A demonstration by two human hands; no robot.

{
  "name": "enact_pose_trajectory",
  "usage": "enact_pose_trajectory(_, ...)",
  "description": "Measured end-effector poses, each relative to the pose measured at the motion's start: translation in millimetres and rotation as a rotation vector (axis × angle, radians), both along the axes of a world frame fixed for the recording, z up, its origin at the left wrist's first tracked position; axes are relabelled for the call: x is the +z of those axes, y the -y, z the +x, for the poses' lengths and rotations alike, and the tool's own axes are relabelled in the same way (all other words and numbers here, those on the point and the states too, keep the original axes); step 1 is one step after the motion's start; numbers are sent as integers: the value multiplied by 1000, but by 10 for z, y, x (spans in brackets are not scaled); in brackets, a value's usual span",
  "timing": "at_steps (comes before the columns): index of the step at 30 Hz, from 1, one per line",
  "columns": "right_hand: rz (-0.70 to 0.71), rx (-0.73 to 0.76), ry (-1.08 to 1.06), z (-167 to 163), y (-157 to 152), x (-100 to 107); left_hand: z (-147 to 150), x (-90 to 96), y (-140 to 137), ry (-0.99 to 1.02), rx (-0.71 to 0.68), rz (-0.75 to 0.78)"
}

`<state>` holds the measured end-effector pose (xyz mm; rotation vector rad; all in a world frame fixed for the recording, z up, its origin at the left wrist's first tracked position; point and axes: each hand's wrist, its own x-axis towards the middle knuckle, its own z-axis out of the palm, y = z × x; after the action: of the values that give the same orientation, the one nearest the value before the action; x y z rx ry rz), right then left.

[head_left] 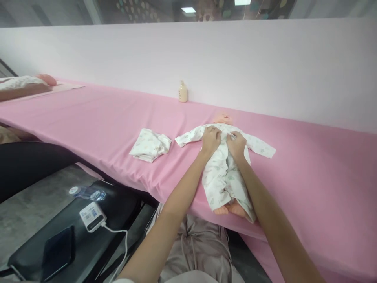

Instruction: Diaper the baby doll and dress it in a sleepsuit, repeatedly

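A baby doll lies on its back on the pink-covered table, wearing a white printed baby gown with long sleeves spread to both sides. Its feet show at the gown's lower hem. At the upper chest, my left hand has its fingers bent on the gown's front edge. Close beside it, my right hand pinches the cloth on the other side of the front opening. Below my hands the gown's front edges run down the middle in a wavy line. My fingertips partly hide the cloth at the neck.
Left of the doll lies a folded white printed cloth. A cream pump bottle stands against the wall. Another doll lies at far left. A black chair holds a phone, a white corded device and a plastic bottle.
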<state>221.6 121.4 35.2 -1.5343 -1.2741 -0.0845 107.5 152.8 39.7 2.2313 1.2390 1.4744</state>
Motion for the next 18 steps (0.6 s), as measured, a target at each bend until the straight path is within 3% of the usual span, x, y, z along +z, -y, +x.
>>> enact_pose_trajectory(3, 44, 17, 8, 6, 84, -24, 9, 50, 26, 28, -48, -26)
enact_pose_trajectory(7, 134, 24, -44, 9, 124, -26, 45, 105, 58, 202, -205, -197)
enact_pose_trajectory(10, 190, 52, -15, 5, 110, -27, 79, 128, 83, 283, -233, -263)
enact_pose_trajectory(18, 116, 115, 43, -7, 125, -11, 91, 95, 74, 336, -229, -377)
